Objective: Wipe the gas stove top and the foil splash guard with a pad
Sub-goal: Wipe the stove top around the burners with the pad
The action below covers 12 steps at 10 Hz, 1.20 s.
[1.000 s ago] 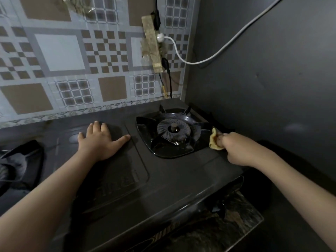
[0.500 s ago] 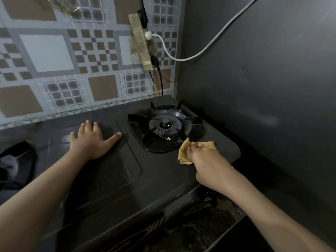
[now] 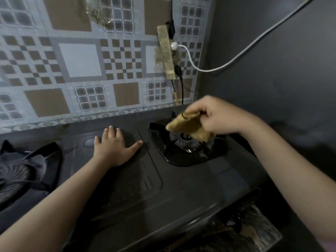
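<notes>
The right hand (image 3: 221,118) holds the yellow pad (image 3: 189,127) in curled fingers, lifted over the right burner (image 3: 183,144) at middle right. The left hand (image 3: 113,146) lies flat, fingers spread, on the dark gas stove top (image 3: 181,188).

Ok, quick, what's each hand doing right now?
Left hand: open, flat on the stove top.
Right hand: gripping the yellow pad above the right burner.
</notes>
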{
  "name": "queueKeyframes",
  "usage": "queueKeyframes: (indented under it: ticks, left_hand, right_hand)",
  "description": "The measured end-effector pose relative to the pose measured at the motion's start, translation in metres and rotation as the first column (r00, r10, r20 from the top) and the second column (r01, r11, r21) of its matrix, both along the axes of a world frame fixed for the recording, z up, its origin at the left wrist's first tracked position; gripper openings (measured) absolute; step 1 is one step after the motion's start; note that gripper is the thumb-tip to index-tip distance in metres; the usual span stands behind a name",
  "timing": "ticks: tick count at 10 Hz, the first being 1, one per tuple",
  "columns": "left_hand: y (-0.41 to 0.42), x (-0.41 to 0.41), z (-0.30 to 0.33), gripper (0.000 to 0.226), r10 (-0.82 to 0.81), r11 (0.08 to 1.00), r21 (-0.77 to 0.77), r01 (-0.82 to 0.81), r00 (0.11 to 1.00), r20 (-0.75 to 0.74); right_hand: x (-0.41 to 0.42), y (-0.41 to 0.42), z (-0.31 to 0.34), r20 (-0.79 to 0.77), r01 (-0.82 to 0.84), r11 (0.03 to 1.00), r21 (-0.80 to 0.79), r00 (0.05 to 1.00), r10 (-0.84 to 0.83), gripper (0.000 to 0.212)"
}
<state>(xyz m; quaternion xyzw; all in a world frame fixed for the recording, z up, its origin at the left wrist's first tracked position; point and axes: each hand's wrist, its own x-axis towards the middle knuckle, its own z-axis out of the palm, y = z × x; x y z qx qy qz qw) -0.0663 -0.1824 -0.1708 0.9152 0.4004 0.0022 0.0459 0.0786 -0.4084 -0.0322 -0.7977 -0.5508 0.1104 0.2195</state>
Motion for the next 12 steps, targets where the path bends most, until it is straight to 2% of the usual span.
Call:
queueKeyframes:
  ticks: [1,2,3,5,6,8,10,12]
  left_hand:
    - [-0.001,0.000,0.000,0.108,-0.006,1.000,0.002,0.006,1.000,-0.001]
    - [-0.001,0.001,0.000,0.108,0.001,1.000,0.017,-0.001,1.000,0.002]
    - [-0.001,0.001,-0.002,0.107,0.008,0.999,0.032,-0.008,1.000,0.012]
    - [-0.001,0.001,-0.003,0.107,0.012,1.000,0.027,-0.013,0.999,0.043]
    - [0.000,0.001,-0.004,0.108,0.012,1.000,0.026,-0.013,0.999,0.048]
    - [-0.001,0.000,-0.004,0.108,0.013,1.000,0.024,-0.014,0.998,0.054]
    - [0.000,0.000,-0.004,0.107,0.015,1.000,0.012,-0.016,0.999,0.048]
    - [0.000,0.000,-0.004,0.107,0.014,1.000,0.011,-0.015,0.998,0.055]
  right_hand:
    - [0.016,0.056,0.008,0.051,-0.041,0.999,0.032,0.998,0.039,0.049]
    - [0.015,0.117,-0.004,0.092,-0.139,0.989,-0.059,0.985,0.144,0.054]
    - [0.017,0.163,-0.031,0.131,-0.232,0.947,-0.222,0.955,0.265,0.059]
    - [0.053,0.198,-0.057,0.155,-0.277,0.867,-0.415,0.917,0.367,0.052]
    - [0.069,0.196,-0.053,0.150,-0.255,0.852,-0.457,0.922,0.356,0.056]
    - [0.079,0.205,-0.055,0.163,-0.196,0.871,-0.451,0.941,0.296,0.048]
    - [0.122,0.190,-0.050,0.313,0.024,0.871,-0.491,0.938,0.150,0.040]
    - [0.148,0.168,-0.056,0.212,0.065,0.890,-0.452,0.977,0.037,0.041]
